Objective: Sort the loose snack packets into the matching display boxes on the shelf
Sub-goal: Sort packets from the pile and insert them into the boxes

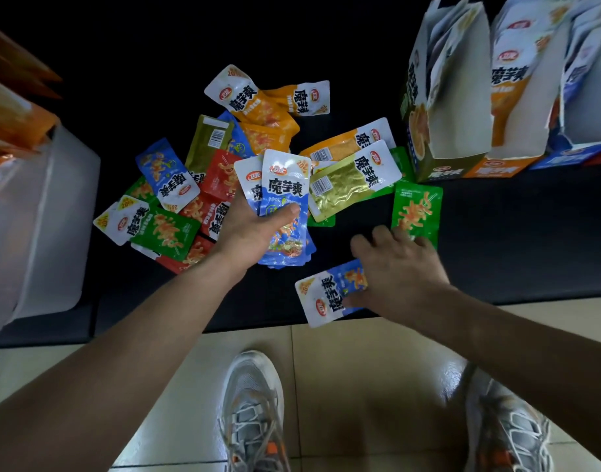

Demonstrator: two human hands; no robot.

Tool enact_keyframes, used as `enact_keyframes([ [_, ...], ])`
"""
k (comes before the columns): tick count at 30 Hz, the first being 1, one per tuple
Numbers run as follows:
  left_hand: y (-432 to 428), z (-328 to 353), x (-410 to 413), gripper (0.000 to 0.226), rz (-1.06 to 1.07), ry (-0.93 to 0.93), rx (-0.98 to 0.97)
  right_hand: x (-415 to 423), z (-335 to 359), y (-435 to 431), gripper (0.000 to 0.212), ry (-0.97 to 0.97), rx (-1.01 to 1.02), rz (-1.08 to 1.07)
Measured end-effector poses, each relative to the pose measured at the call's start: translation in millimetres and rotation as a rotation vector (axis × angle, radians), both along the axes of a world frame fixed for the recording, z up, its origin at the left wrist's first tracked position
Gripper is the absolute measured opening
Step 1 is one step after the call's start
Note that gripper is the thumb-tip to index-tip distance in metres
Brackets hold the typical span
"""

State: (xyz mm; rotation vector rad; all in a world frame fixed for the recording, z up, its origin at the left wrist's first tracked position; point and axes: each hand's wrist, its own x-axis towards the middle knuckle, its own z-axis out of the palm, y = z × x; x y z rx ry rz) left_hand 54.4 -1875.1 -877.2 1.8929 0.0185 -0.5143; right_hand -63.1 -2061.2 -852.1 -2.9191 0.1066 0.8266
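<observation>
Left hand (249,229) grips a blue stack (286,185); right hand (403,267), spread flat, could nudge the overhanging packet (321,298) off the shelf (503,233).

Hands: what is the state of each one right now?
Left hand: holds a stack of blue packets.
Right hand: open, fingers spread, resting on a loose blue packet.

Packets (221,172) heaped mid-frame on shelf (513,240); stack (287,185) in my left hand (255,229) above them. Display boxes (462,107) upper right, tub (43,212) far left. One packet (323,298) under my right hand (401,267) at shelf front.
</observation>
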Motion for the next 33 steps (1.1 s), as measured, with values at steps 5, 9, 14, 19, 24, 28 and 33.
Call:
enact_keyframes([
  [5,6.8,3.9,-4.9,0.040,0.035,0.093,-0.110,8.2,-0.7,-17.5,0.035,0.011,0.239,-0.052],
  [9,9.6,9.9,-8.1,0.039,0.077,0.133,-0.174,13.1,5.1,-53.6,0.021,-0.032,0.870,-0.552],
  [14,-1.5,17.9,-20.5,0.043,0.027,0.134,-0.220,19.9,8.8,-41.6,0.028,-0.099,1.404,-0.813],
  [19,-15.2,19.7,-39.0,0.050,-0.086,0.129,-0.239,23.4,5.8,-12.0,0.038,-0.002,1.435,-0.764],
  [24,-21.1,20.3,-46.2,0.040,-0.069,0.119,-0.252,19.2,4.6,-8.7,0.039,-0.018,1.460,-0.777],
  [28,-16.7,17.0,-41.4,0.069,0.047,0.381,-0.433,18.8,-2.3,-11.8,0.027,-0.067,1.430,-0.920],
  [33,-12.9,17.0,-41.7,0.073,0.036,0.360,-0.406,17.6,-2.6,-20.5,0.022,-0.116,1.429,-0.935],
])
